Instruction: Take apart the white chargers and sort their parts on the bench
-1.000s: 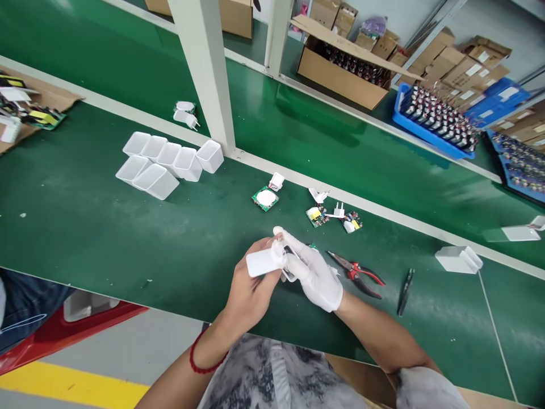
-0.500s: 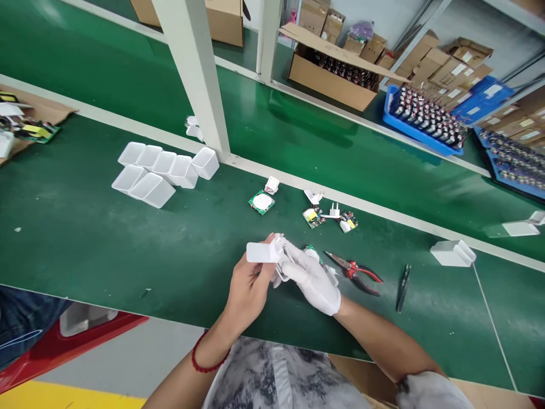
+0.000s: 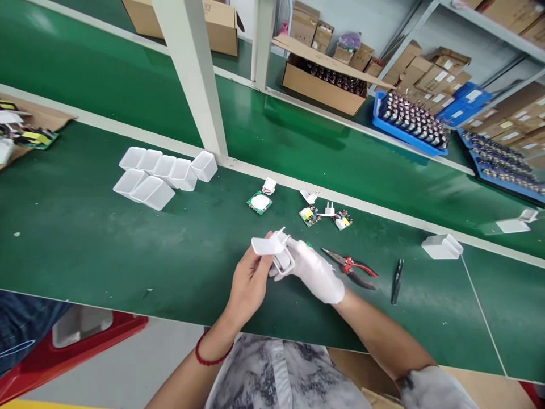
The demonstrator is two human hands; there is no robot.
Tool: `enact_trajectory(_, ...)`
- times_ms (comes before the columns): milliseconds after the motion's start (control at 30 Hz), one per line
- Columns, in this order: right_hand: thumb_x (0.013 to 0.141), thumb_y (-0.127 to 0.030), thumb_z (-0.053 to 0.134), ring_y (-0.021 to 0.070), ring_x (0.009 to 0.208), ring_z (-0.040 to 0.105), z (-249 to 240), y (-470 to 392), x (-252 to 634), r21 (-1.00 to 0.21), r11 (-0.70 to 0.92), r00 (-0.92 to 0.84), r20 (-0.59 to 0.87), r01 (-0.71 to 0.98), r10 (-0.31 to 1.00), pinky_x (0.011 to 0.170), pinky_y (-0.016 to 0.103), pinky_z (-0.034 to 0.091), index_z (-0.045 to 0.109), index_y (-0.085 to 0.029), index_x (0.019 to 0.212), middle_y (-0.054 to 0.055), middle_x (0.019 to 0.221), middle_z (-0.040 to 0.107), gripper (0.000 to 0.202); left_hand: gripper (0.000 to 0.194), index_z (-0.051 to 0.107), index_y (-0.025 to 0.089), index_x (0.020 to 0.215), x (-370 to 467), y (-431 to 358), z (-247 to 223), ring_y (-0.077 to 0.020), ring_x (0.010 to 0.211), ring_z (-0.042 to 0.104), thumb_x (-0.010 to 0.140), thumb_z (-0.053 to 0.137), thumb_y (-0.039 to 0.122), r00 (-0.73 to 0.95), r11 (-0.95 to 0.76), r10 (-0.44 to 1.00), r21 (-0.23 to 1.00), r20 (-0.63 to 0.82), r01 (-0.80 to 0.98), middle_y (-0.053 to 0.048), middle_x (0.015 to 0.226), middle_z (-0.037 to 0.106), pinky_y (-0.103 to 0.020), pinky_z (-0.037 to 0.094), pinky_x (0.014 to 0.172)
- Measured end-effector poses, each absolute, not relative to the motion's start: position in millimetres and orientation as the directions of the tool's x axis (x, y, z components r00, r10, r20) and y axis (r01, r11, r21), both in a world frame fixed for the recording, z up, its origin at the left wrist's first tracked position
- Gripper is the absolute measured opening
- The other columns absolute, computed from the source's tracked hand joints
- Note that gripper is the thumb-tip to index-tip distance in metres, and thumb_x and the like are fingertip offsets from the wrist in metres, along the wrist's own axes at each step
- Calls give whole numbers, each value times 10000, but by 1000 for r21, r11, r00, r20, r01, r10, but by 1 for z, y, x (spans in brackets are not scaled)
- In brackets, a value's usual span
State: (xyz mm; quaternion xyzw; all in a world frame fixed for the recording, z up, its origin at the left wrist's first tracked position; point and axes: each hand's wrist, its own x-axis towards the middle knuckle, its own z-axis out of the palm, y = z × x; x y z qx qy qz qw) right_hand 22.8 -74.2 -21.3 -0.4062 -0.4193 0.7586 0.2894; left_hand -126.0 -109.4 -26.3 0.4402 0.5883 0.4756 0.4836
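Left hand [image 3: 249,287], bare, grip pinched on the white plug cap [image 3: 264,246]: thumb in front, fingertip behind, so the prongs clear the fingers. Right hand [image 3: 317,272], gloved, grip wrapped round the white housing [image 3: 284,262] from right and below, open face up, probably to steady it and leave the opening visible. Both parts are up close together over the near side of the table [image 3: 183,267]; can't tell whether they touch. Needle-nose pliers [image 3: 349,268] and what look like black tweezers [image 3: 397,282] lie right of the glove, presumably for quick reach. Farther on, three circuit boards [image 3: 259,203] lie beside white plug pieces [image 3: 269,186], likely wired in pairs. Off left, seven translucent housings [image 3: 153,193] sit bunched, openings up, maybe to save room. Past the pillar [image 3: 191,74], a blue tray [image 3: 411,125] keeps small parts in rows, likely for order.
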Motion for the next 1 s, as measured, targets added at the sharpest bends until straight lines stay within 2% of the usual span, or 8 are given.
enact_trajectory(133, 908, -575, 530, 206, 879, 627, -14, -77, 43, -962, -251, -469, -270, 104, 841, 799, 395, 532, 476, -207, 1430, 109, 1126, 639, 641, 355, 755, 158, 976, -127, -103, -27, -228, 825, 684, 919, 526, 424, -190, 254, 952, 966, -241, 49, -48, 806, 724, -322, 552, 768)
enact_trajectory(267, 805, -416, 721, 225, 911, 605, -11, -85, 42, -936, 55, -374, -85, 347, 923, 868, 403, 501, 544, -243, 1366, 99, 1169, 628, 613, 422, 695, 174, 1187, -123, -104, -23, -214, 917, 680, 910, 550, 457, -99, 199, 977, 976, -190, 93, -100, 1131, 685, -310, 574, 775)
enact_trajectory(333, 824, -391, 689, 226, 894, 619, -13, -82, 41, -971, -29, -289, -99, 237, 952, 830, 381, 515, 584, -242, 1302, 89, 1128, 650, 511, 486, 629, 200, 1295, -123, -107, -18, -193, 911, 678, 900, 575, 478, -62, 150, 988, 984, -145, 96, -104, 1201, 638, -296, 589, 756)
enact_trajectory(433, 861, -439, 553, 175, 549, 571, -14, -67, 47, -955, -292, -235, -271, -59, 933, 499, 319, 480, 548, -187, 1286, 58, 875, 673, 494, 492, 566, 230, 1360, -128, -115, -11, -164, 833, 698, 929, 547, 466, -52, 122, 991, 992, -123, -17, -75, 1100, 675, -304, 609, 763)
enact_trajectory(500, 853, -456, 482, 148, 398, 463, -10, -55, 54, -889, -408, -273, -348, -207, 897, 405, 298, 404, 563, -152, 1222, 8, 660, 609, 484, 419, 604, 243, 1308, -132, -120, -11, -168, 834, 711, 941, 541, 436, -46, 119, 992, 991, -122, -56, -58, 1046, 706, -309, 612, 783)
enact_trajectory(633, 808, -378, 508, 151, 501, 518, 1, -42, 61, -778, -502, -238, -443, -377, 864, 433, 267, 420, 601, -189, 1144, 23, 744, 641, 396, 291, 692, 239, 1135, -134, -124, -21, -189, 859, 724, 927, 570, 400, 2, 120, 993, 992, -120, 25, -53, 999, 732, -312, 608, 790)
enact_trajectory(833, 812, -409, 512, 120, 496, 469, -1, -34, 65, -817, -480, -277, -404, -319, 872, 355, 226, 346, 580, -202, 1211, 44, 897, 644, 454, 237, 708, 229, 1065, -134, -118, -28, -180, 834, 718, 922, 557, 342, 62, 25, 998, 992, -33, 127, -50, 945, 737, -281, 601, 755)
enact_trajectory(1000, 885, -473, 505, 135, 513, 534, -2, -1, 83, -962, -262, -212, -271, 71, 939, 422, 259, 420, 559, -150, 1251, 129, 1032, 688, 491, 239, 713, 237, 1064, -150, -111, -24, -180, 837, 710, 929, 528, 303, 114, -22, 994, 972, -5, 234, -55, 949, 736, -265, 596, 714)
